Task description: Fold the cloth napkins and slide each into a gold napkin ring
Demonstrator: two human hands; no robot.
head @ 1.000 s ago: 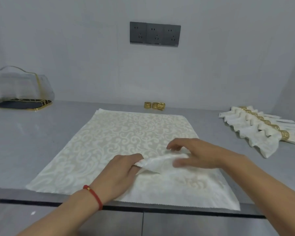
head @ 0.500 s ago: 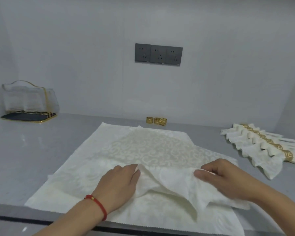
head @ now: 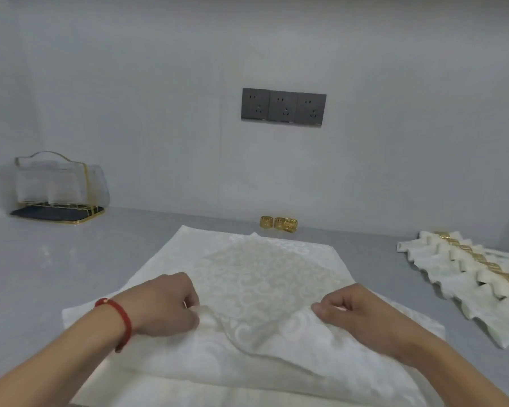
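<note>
Fingers (head: 188, 304) curled, pinching napkin (head: 265, 277) (both hands)

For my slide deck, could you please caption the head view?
Both hands, left and right, pinch a cream damask cloth napkin mid-fold; loose gold napkin rings wait behind.

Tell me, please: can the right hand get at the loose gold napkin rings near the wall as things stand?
Probably not yet. The right hand pinches the napkin, as does the left hand. Nothing stands before the gold napkin rings; only napkin lies between.
</note>
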